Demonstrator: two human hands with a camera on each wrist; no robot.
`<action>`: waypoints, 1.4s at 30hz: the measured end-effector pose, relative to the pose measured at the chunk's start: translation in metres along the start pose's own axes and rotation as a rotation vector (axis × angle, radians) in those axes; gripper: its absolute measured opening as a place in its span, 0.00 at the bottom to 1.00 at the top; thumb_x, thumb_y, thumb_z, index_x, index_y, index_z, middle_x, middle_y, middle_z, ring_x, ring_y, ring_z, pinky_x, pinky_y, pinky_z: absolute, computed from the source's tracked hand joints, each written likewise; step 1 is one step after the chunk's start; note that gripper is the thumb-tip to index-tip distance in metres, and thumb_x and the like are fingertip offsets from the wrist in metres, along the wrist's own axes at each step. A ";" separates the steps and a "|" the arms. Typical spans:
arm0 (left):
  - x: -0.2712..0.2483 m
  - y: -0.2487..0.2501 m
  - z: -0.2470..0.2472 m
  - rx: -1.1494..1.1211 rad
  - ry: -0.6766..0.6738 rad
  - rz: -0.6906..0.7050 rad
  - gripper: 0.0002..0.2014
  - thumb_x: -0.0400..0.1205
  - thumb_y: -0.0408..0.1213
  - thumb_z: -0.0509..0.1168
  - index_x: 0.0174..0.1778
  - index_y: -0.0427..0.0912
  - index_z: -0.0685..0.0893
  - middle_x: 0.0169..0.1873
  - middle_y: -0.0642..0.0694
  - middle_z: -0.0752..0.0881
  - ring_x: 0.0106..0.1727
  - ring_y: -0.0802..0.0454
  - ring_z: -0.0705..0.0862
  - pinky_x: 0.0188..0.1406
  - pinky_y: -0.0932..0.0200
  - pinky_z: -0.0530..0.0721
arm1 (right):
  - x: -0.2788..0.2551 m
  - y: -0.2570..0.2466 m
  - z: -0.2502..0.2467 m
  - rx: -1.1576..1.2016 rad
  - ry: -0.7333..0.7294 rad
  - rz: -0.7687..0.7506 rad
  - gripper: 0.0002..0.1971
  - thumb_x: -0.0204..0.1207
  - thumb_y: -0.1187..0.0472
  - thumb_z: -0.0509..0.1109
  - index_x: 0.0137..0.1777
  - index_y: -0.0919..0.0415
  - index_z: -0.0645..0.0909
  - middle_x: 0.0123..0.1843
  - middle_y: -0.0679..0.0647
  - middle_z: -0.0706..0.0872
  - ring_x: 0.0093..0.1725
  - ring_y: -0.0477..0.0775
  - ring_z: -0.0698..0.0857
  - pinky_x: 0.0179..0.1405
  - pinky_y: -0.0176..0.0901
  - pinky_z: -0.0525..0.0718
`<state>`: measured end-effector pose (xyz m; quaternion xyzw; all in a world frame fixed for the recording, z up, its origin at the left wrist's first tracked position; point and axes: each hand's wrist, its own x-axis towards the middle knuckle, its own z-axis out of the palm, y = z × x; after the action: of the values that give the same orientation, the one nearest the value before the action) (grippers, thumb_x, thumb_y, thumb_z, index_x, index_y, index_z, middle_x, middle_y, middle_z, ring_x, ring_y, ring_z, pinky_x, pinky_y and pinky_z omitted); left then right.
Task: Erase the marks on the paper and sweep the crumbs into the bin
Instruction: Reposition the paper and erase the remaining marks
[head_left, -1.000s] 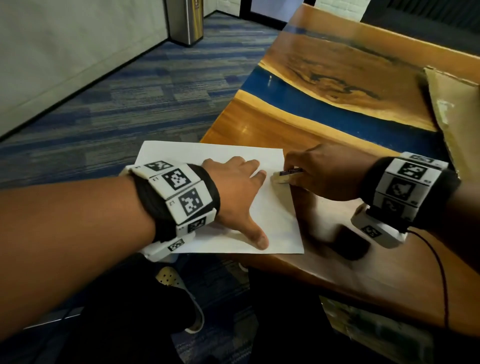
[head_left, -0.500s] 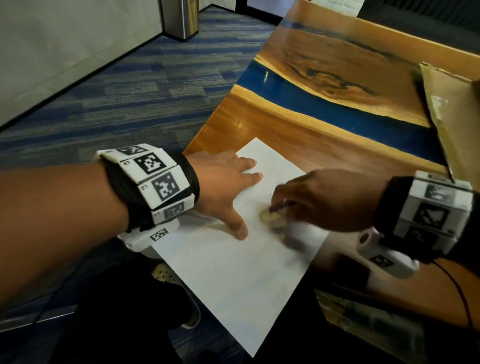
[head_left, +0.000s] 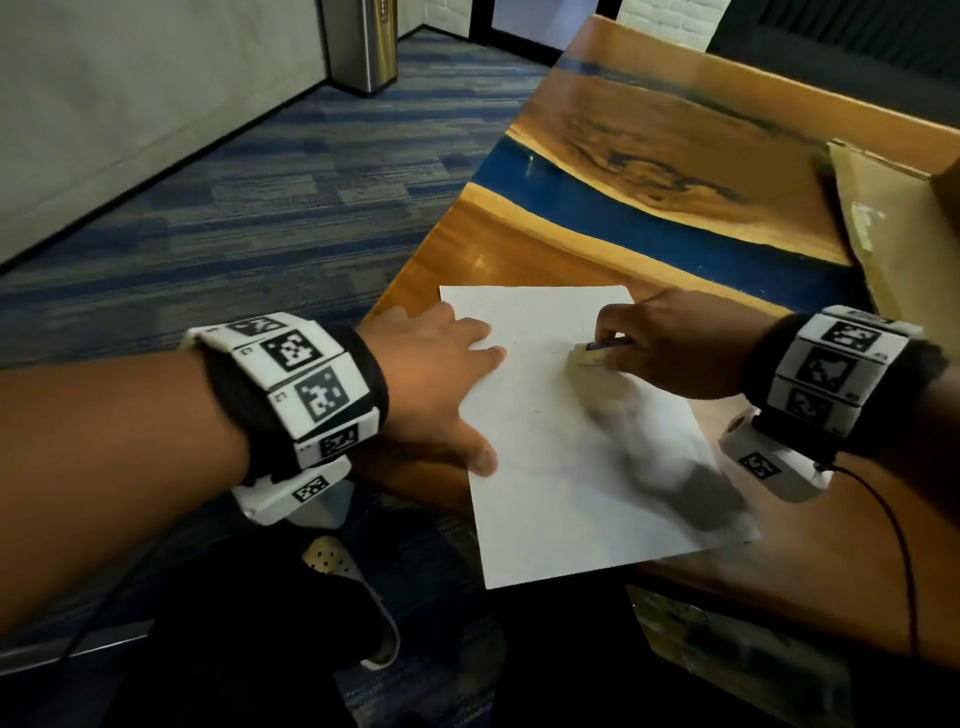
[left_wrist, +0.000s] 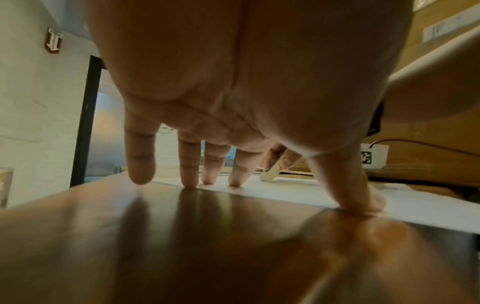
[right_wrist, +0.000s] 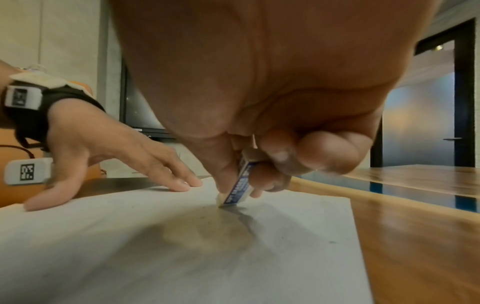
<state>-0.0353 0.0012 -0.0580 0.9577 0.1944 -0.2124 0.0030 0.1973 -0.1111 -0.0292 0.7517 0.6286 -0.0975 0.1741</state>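
A white sheet of paper (head_left: 576, 436) lies on the near part of a wooden table (head_left: 613, 130) with a blue band across it, its near left corner overhanging the table edge. The left hand (head_left: 436, 384) rests with fingers straight and spread, holding nothing; its fingertips (left_wrist: 235, 183) and thumb press on the left margin of the sheet, while the little finger stands clear of the surface, over bare wood. The right hand (head_left: 675, 348) pinches an eraser (head_left: 592, 353) between thumb and curled fingers; the eraser (white, in a blue printed sleeve) is tilted, with its bare lower corner touching the paper in the far part of the sheet, right of the left fingertips and apart from them. In the right wrist view the eraser (right_wrist: 235, 192) meets the sheet at the head of a greyish smudged patch (right_wrist: 207, 232) that spreads toward the camera, and a few small dark specks (head_left: 536, 411) lie scattered on the paper. A flattened piece of cardboard (head_left: 893, 239) lies at the right side of the table. On the carpeted floor beyond the table's far left corner, well apart from the paper, stands a metal bin (head_left: 358, 44) against the wall
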 end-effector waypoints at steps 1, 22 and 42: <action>-0.002 -0.005 0.002 -0.020 -0.007 -0.008 0.62 0.63 0.86 0.57 0.89 0.55 0.48 0.89 0.49 0.49 0.86 0.42 0.53 0.80 0.34 0.65 | 0.001 0.000 0.001 0.000 0.005 0.000 0.11 0.86 0.41 0.59 0.60 0.43 0.78 0.48 0.49 0.85 0.46 0.53 0.81 0.48 0.54 0.86; 0.003 -0.013 0.001 -0.048 -0.115 0.008 0.68 0.59 0.85 0.64 0.89 0.57 0.40 0.89 0.55 0.37 0.89 0.46 0.41 0.83 0.27 0.53 | 0.008 -0.066 -0.013 0.058 -0.010 -0.220 0.15 0.86 0.43 0.58 0.66 0.45 0.77 0.58 0.51 0.87 0.52 0.57 0.84 0.52 0.55 0.86; 0.003 -0.012 0.002 -0.073 -0.144 -0.007 0.66 0.59 0.84 0.64 0.87 0.64 0.37 0.88 0.56 0.35 0.89 0.47 0.39 0.82 0.26 0.53 | 0.000 -0.025 -0.005 -0.005 0.061 -0.023 0.12 0.86 0.43 0.57 0.59 0.44 0.77 0.53 0.50 0.87 0.47 0.56 0.84 0.49 0.57 0.87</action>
<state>-0.0379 0.0130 -0.0599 0.9386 0.2044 -0.2733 0.0509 0.1722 -0.1054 -0.0281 0.7468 0.6423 -0.0748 0.1556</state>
